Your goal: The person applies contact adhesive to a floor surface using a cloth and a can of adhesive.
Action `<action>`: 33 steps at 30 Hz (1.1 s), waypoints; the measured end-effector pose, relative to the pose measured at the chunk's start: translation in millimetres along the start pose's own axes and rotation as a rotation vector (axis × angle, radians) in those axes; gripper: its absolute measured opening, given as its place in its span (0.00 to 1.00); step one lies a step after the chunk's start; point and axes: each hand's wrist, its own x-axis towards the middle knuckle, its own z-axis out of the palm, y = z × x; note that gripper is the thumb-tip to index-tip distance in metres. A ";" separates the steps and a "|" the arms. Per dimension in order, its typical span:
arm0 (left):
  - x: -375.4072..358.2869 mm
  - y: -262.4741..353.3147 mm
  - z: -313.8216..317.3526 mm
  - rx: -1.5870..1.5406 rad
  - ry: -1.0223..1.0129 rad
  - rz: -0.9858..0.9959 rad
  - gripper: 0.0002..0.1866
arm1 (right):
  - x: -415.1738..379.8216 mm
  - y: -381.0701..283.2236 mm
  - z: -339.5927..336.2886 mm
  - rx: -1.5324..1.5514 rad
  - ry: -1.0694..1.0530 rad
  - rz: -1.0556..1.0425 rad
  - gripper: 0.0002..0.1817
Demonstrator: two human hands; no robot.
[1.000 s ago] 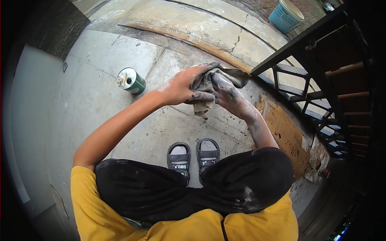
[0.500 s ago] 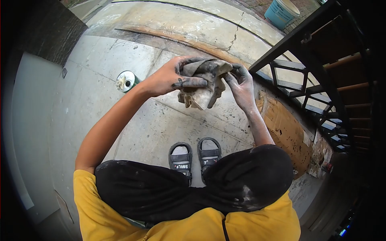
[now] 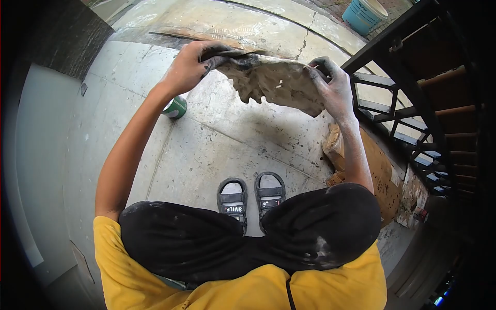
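A grimy, ragged cloth (image 3: 281,85) hangs stretched out between my two hands, with a torn lower edge and small holes in it. My left hand (image 3: 199,64) grips its left upper corner, fingers dark with black stains. At the other end, my right hand (image 3: 330,82) pinches the right upper corner between thumb and fingers; pale dust covers this hand and forearm. Partly behind my left forearm stands a green can (image 3: 176,107) on the floor, its top mostly hidden by the arm.
Stained cardboard (image 3: 380,170) lies on the floor at the right, beside a black metal gate (image 3: 382,82). A blue bucket (image 3: 363,16) stands at the far upper right. My sandalled feet (image 3: 251,199) rest on the speckled concrete floor (image 3: 206,160).
The cloth was bunched up between my hands and is now spread wide. My left hand has moved left and up, my right hand right and slightly up.
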 end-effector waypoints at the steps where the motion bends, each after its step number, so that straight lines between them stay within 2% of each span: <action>1: 0.3 2.4 -5.7 0.129 0.059 0.027 0.14 | 0.8 -2.2 -4.3 0.029 0.048 -0.050 0.08; 3: -0.7 12.5 -21.3 0.038 0.088 0.095 0.13 | -3.8 -11.0 -12.8 0.095 0.180 -0.182 0.08; 4: -5.2 20.1 -28.6 -0.018 0.126 0.139 0.13 | -10.0 -11.0 -17.7 -0.002 0.229 -0.286 0.09; 6: -24.0 40.4 -44.4 0.066 0.084 0.151 0.12 | -29.7 -13.2 -22.6 0.109 0.201 -0.396 0.08; 7: -31.6 38.4 -49.2 -0.131 -0.111 0.103 0.12 | -45.4 -14.0 -20.9 0.403 0.068 -0.196 0.08; 8: -39.9 49.3 -55.8 -0.236 -0.431 -0.074 0.12 | -55.0 -12.7 -30.0 0.460 -0.209 -0.060 0.07; 9: -50.4 42.4 -47.0 -0.179 -0.684 -0.242 0.12 | -64.8 -12.4 -26.6 0.553 -0.432 0.116 0.09; 10: -62.3 29.6 -27.0 -0.120 -0.931 -0.277 0.13 | -72.4 -5.7 -13.7 0.505 -0.735 0.222 0.09; 11: -81.2 6.4 3.4 -0.033 -1.087 -0.386 0.17 | -89.4 12.3 12.1 0.371 -0.902 0.110 0.13; 12: -106.3 -24.5 36.6 0.057 -1.171 -0.459 0.22 | -109.7 35.5 34.8 0.157 -1.094 0.121 0.19; 13: -127.6 -41.4 58.3 0.282 -1.225 -0.461 0.27 | -132.1 54.8 53.6 -0.009 -1.117 0.159 0.18; 14: -150.0 -66.2 71.1 0.324 -1.205 -0.383 0.31 | -154.5 84.9 75.1 -0.086 -1.013 0.151 0.20; 15: -161.5 -82.1 76.1 0.345 -1.184 -0.466 0.32 | -161.8 92.2 83.9 -0.068 -0.913 0.194 0.22; 16: -174.6 -104.7 79.7 0.326 -1.128 -0.453 0.32 | -164.3 99.0 91.1 -0.053 -0.806 0.235 0.24; 17: -178.0 -115.9 78.3 0.303 -1.118 -0.504 0.32 | -168.3 107.8 100.2 -0.046 -0.816 0.237 0.24; 19: -176.8 -128.8 79.2 0.288 -1.112 -0.552 0.31 | -174.7 125.1 118.6 -0.188 -0.515 0.275 0.30; 20: -174.3 -133.4 81.9 0.314 -1.099 -0.561 0.33 | -174.5 131.1 125.6 -0.185 -0.512 0.280 0.30; 22: -165.9 -136.3 89.8 0.349 -1.083 -0.561 0.34 | -167.6 143.0 139.9 -0.306 -0.513 0.114 0.38; 24: -154.0 -131.2 106.8 0.409 -1.061 -0.504 0.37 | -168.2 158.9 157.2 -0.371 -0.580 0.100 0.41; 26: -141.7 -124.3 123.7 0.366 -1.025 -0.499 0.38 | -170.6 167.3 170.0 -0.362 -0.608 0.023 0.34; 27: -141.0 -119.3 129.5 0.272 -0.950 -0.489 0.42 | -172.3 168.1 173.6 -0.430 -0.550 -0.012 0.25; 28: -143.0 -116.2 135.2 0.178 -0.872 -0.480 0.46 | -167.6 161.8 173.1 -0.430 -0.552 -0.013 0.25; 29: -144.9 -115.4 141.2 0.178 -0.868 -0.482 0.46 | -158.7 156.9 172.0 -0.248 -0.574 0.127 0.21; 30: -148.3 -116.2 147.6 0.113 -0.774 -0.478 0.51 | -149.2 150.2 170.4 -0.064 -0.594 0.262 0.18; 31: -152.5 -117.5 152.7 0.049 -0.677 -0.476 0.56 | -144.3 143.2 169.4 0.060 -0.545 0.218 0.18; 32: -150.4 -107.6 151.8 0.050 -0.668 -0.486 0.56 | -137.2 129.2 168.6 0.063 -0.552 0.208 0.18; 33: -142.5 -90.6 147.2 -0.283 -0.591 -0.516 0.60 | -127.8 109.6 167.4 0.363 -0.540 0.237 0.17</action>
